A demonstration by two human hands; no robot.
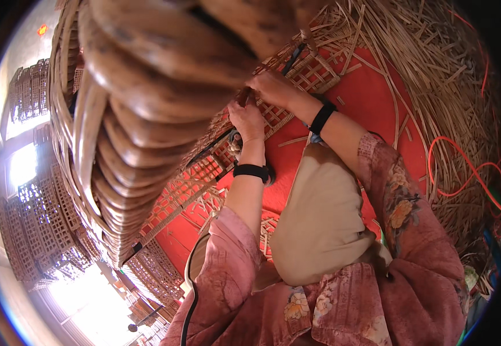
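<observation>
A large brown wicker basket (141, 115) fills the upper left, its thick braided rim very near the camera. Just beyond that rim, my two hands meet at the basket's open lattice weave (314, 72). My left hand (247, 120) is closed, thumb and fingers pinched together at the weave. Beside it on the right, my right hand (274, 89) has its fingers bent in toward the same spot. The rim partly covers the fingertips, and what they pinch is too small to make out. Black bands circle both wrists.
Red cloth (371, 75) covers the floor, with loose cut strips on it. A big heap of cane strips (429, 63) lies at the upper right, near an orange cord (464, 155). Stacked lattice baskets (37, 230) stand at the left by bright windows.
</observation>
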